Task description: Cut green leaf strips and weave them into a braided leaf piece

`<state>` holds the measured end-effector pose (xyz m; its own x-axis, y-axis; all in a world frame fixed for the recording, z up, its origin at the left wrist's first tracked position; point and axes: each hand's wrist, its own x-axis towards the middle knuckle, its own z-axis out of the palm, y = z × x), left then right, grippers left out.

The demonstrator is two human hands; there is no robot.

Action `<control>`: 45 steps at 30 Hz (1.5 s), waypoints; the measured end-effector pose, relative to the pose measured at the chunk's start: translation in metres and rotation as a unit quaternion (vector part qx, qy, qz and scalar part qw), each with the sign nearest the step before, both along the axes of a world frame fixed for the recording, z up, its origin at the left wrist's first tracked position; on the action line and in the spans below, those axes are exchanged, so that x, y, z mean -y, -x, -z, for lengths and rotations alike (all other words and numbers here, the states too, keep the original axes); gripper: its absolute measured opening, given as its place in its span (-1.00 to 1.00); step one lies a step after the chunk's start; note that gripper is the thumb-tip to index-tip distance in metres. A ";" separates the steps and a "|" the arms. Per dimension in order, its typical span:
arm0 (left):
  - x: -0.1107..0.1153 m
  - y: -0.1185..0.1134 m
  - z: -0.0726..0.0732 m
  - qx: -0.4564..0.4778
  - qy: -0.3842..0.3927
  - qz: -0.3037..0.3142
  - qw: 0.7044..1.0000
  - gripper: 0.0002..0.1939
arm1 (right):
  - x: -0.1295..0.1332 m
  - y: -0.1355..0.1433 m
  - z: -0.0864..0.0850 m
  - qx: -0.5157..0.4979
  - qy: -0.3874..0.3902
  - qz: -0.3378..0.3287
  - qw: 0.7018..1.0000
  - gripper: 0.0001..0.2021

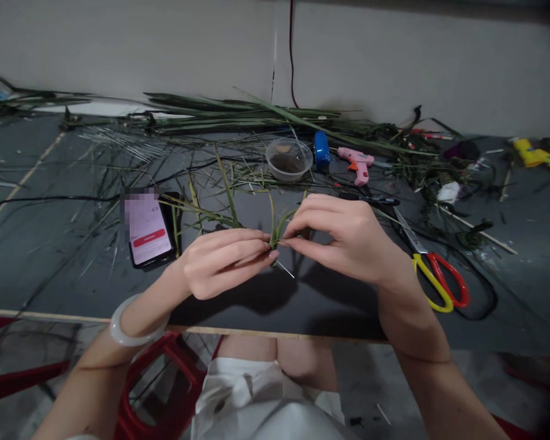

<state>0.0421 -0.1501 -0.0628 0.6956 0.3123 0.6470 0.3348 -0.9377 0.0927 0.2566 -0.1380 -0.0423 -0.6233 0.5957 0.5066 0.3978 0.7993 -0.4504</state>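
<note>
Over the near part of the table, my left hand (227, 260) pinches a small bundle of green leaf strips (273, 239) between thumb and fingers. From the bundle's lower side a thin pale wire (286, 269) sticks out toward me. Long strip ends fan out up and to the left. My right hand (343, 235) is closed in a pinch on a leaf strip at the bundle's right side, its fingertips close to those of my left hand. Fingers partly hide the bundle's middle.
A lit phone (151, 238) lies left of my hands; scissors (433, 275) with yellow and red handles lie right. Behind are a plastic bowl (288, 174) of liquid, a blue tape roll (321, 151), a pink glue gun (357, 162) and long leaves (238, 116). A yellow tool (538, 156) sits far right.
</note>
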 end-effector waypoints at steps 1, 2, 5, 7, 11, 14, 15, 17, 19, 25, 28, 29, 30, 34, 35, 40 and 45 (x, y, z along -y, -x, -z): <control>-0.001 0.000 0.000 0.004 -0.002 0.000 1.000 -0.92 | 0.000 0.000 0.000 0.001 0.008 -0.002 1.000 -0.93; -0.001 -0.001 0.001 0.010 -0.003 0.000 1.000 -0.92 | 0.000 0.000 0.000 0.002 0.017 -0.004 1.000 -0.94; -0.003 -0.001 0.005 0.028 -0.005 0.000 1.000 -0.91 | -0.002 -0.001 0.000 0.012 0.051 -0.001 0.999 -0.94; -0.004 -0.001 0.007 0.025 0.003 -0.003 1.000 -0.90 | -0.004 0.000 0.000 0.016 0.070 0.007 0.997 -0.94; -0.006 -0.002 0.013 0.045 0.013 -0.005 0.999 -0.88 | -0.006 0.002 0.002 0.011 0.079 0.012 0.997 -0.91; -0.008 -0.003 0.018 0.059 0.016 -0.003 0.998 -0.86 | -0.007 0.004 0.005 0.000 0.071 0.010 0.997 -0.92; -0.009 -0.003 0.019 0.062 0.015 -0.003 0.998 -0.86 | -0.007 0.004 0.005 -0.002 0.070 0.008 0.998 -0.92; -0.010 -0.003 0.022 0.067 0.009 -0.005 0.998 -0.86 | -0.007 0.005 0.007 -0.002 0.074 0.001 0.997 -0.92; -0.011 -0.003 0.024 0.071 0.001 -0.005 0.997 -0.86 | -0.008 0.005 0.007 0.003 0.093 -0.005 0.996 -0.93; -0.013 -0.003 0.028 0.052 0.022 0.011 0.998 -0.89 | -0.010 0.007 0.007 0.031 0.159 0.010 0.987 -0.92; -0.013 -0.002 0.031 0.041 0.039 0.019 0.998 -0.89 | -0.011 0.008 0.006 0.052 0.192 0.007 0.980 -0.91; -0.013 -0.002 0.032 0.037 0.039 0.024 0.998 -0.90 | -0.012 0.008 0.006 0.059 0.205 0.005 0.977 -0.91; -0.014 -0.002 0.034 0.034 0.032 0.030 0.998 -0.90 | -0.012 0.008 0.006 0.067 0.218 0.003 0.974 -0.90; -0.016 -0.003 0.040 0.012 -0.025 0.062 0.998 -0.88 | -0.015 0.007 0.006 0.096 0.279 0.004 0.955 -0.91; -0.016 -0.003 0.042 0.011 -0.034 0.068 0.997 -0.88 | -0.015 0.007 0.006 0.099 0.293 0.005 0.951 -0.92; -0.017 -0.005 0.046 0.062 0.025 0.057 0.996 -0.86 | -0.017 0.001 0.005 0.086 0.293 0.003 0.952 -0.88; -0.013 -0.007 0.046 0.089 0.077 0.050 0.992 -0.84 | -0.019 -0.001 0.007 0.040 0.300 0.006 0.953 -0.85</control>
<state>0.0487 -0.1376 -0.1088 0.6065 0.3522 0.7128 0.2063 -0.9356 0.2867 0.2572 -0.1194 -0.0489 -0.6372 0.7703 0.0248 0.4570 0.4035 -0.7926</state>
